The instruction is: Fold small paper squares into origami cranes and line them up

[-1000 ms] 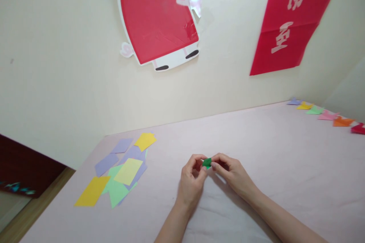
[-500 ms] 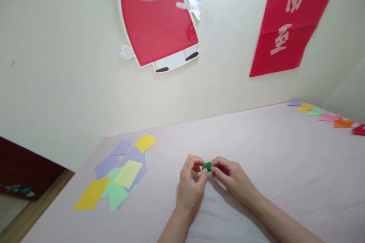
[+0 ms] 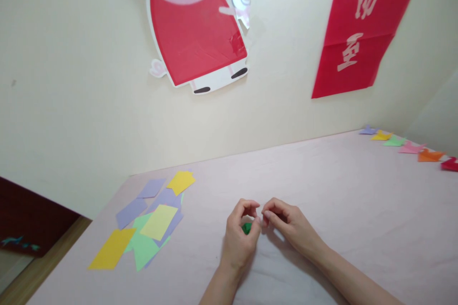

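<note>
A small folded piece of green paper (image 3: 246, 228) shows in the hollow of my left hand (image 3: 240, 233), behind the thumb. My left index finger and thumb curve round it with their tips apart; the other fingers and much of the paper are hidden. Just to the right, my right hand (image 3: 286, 221) is closed in a pinch, thumb against the bent fingers. Its fingertips are close to those of my left hand but apart from the green paper, and nothing shows in the pinch. Both hands are low over the pale bed-like surface (image 3: 304, 176).
To the left lies a loose spread of paper sheets, including a yellow sheet (image 3: 112, 249), a purple sheet (image 3: 131, 213) and a mint green sheet (image 3: 145, 252). Several folded paper shapes, one of them orange (image 3: 430, 155), stand in a row at the far right. A wall (image 3: 279, 109) rises behind.
The green paper has gone from between the fingertips of both hands down into the hollow of my left hand. My right fingers have come off it, and my left thumb and index tips have parted.
</note>
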Demonstrator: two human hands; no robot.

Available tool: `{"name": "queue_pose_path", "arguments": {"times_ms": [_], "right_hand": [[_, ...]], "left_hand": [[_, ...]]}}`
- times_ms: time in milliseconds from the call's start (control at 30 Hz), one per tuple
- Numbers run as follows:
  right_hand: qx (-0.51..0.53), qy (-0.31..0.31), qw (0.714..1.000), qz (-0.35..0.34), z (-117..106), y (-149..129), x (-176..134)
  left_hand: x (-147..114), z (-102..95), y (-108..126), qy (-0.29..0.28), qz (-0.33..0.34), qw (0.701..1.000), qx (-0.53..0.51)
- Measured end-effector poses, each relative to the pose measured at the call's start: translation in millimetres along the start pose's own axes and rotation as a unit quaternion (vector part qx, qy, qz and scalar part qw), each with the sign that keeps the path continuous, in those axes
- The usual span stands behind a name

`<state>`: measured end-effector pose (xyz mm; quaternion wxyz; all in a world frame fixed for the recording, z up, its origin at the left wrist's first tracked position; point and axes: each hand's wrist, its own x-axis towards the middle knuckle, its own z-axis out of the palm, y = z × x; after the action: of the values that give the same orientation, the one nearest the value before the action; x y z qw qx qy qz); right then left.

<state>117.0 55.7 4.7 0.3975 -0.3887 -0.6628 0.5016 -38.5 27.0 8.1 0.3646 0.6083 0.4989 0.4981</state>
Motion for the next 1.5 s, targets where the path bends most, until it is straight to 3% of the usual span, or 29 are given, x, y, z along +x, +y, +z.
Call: {"name": "queue_pose_path", "arguments": {"times_ms": [100, 200, 333, 467, 600, 767, 933, 1067, 1300, 1500], "right_hand": [[-0.047, 0.016, 0.999, -0.02, -1, 2, -1], [-0.121, 0.028, 0.99, -0.065, 1, 1, -2], [-0.211, -0.024, 0.965, -0.156, 15, -6, -4], [-0.299, -0.023, 0.943, -0.143, 31, -6, -1], [-0.314, -0.017, 0.941, -0.124, 34, -2, 3], [-0.253, -0.014, 0.963, -0.093, 30, -5, 3], [-0.083, 0.067, 0.994, -0.008, 20, -1, 5], [0.028, 0.072, 0.997, 0.013, 15, 5, 6], [0.073, 0.053, 0.996, -0.002, 18, 5, 5], [0.065, 0.041, 0.997, 0.003, 17, 5, 4]], "left_hand": [[0, 0.5, -3, 0.008, -0.033, 0.999, -0.001], [1, -3.3, -6, 0.052, -0.043, 0.997, -0.023], [2, -8.5, -10, 0.117, -0.04, 0.991, -0.043], [2, -7.7, -13, 0.128, -0.054, 0.99, -0.031], [0, -7.4, -15, 0.137, -0.09, 0.986, 0.013], [-4, -8.7, -10, 0.126, -0.11, 0.984, 0.052], [-4, -6.5, -2, 0.078, -0.093, 0.992, 0.021], [-3, -5.1, -3, 0.049, -0.062, 0.996, 0.04], [-3, -6.0, -5, 0.027, 0.01, 1.0, 0.012], [-2, -6.5, -5, 0.008, -0.006, 0.998, -0.057]]}}
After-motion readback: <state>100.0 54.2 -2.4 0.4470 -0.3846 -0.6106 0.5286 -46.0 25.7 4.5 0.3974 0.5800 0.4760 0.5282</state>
